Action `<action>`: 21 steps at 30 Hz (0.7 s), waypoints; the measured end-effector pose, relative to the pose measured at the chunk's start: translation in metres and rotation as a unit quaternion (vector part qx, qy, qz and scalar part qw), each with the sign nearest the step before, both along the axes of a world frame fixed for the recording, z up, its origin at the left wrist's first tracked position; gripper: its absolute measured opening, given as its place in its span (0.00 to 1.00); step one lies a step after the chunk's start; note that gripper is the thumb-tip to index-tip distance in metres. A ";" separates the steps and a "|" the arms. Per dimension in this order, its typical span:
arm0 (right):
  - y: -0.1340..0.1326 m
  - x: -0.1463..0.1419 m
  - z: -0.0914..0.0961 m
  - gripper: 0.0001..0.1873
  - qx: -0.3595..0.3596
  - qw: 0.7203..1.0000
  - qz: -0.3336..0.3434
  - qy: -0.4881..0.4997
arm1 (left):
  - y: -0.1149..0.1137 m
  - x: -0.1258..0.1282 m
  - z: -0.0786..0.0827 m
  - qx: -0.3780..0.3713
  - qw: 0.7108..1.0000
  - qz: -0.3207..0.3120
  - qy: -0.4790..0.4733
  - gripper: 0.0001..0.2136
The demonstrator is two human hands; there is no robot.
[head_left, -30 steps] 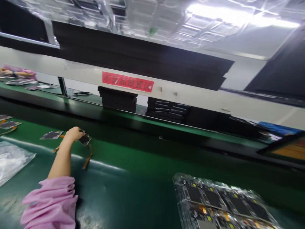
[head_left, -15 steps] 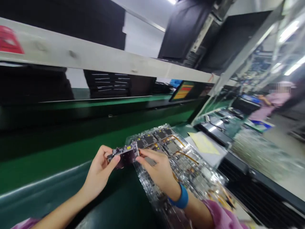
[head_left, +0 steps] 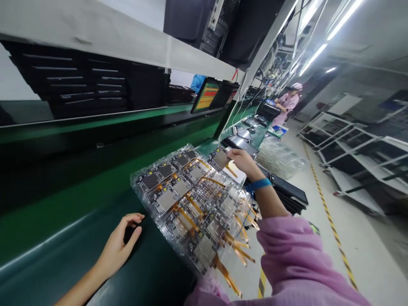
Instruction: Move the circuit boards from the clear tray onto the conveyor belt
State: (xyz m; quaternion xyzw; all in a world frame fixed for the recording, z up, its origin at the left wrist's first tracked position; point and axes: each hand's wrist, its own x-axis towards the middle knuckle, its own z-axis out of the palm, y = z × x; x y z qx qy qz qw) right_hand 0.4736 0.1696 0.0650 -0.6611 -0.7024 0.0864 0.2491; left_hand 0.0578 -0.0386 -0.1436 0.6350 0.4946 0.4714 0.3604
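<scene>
My right hand [head_left: 242, 162] is stretched out to the far right corner of a clear plastic tray. Its fingers pinch the edge of a circuit board [head_left: 219, 157] with a silver metal cover and an orange ribbon cable. My left hand [head_left: 119, 244] is by the tray's near left side, holding nothing, thumb and fingers apart. The clear tray [head_left: 151, 216] carries rows of similar boards, several with orange ribbon cables hanging over its right edge.
A green bench [head_left: 95, 182] runs under a pale shelf beam [head_left: 137, 40]. Black flat panels [head_left: 86, 80] stand stacked behind. Rightward are a white sheet [head_left: 235, 172], dark devices [head_left: 287, 189], plastic wrapping [head_left: 280, 155], a co-worker in pink [head_left: 288, 102] and wheeled racks [head_left: 353, 157].
My left hand has let go of the board and dropped slightly down and left. The right hand has moved out over the tray's far corner with a board. The view has turned right.
</scene>
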 end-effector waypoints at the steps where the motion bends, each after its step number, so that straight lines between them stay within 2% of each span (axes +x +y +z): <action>1: 0.013 0.006 -0.011 0.16 -0.024 0.999 -0.028 -0.021 | 0.002 -0.001 -0.004 -0.004 1.000 0.000 0.012 0.10; 5: 0.045 0.006 -0.053 0.15 -0.092 0.991 -0.080 -0.062 | 0.008 -0.010 -0.010 -0.016 0.999 0.030 0.024 0.12; 8: 0.056 0.000 -0.072 0.13 -0.123 0.983 -0.103 -0.086 | 0.011 -0.015 -0.011 -0.033 0.998 0.058 0.014 0.14; 13: 0.062 -0.003 -0.082 0.15 -0.149 0.974 -0.123 -0.115 | 0.014 -0.018 -0.013 -0.046 0.997 0.063 0.011 0.15; 21: 0.055 -0.007 -0.087 0.16 -0.154 0.970 -0.107 -0.152 | 0.013 -0.016 -0.010 -0.061 0.997 0.056 0.010 0.15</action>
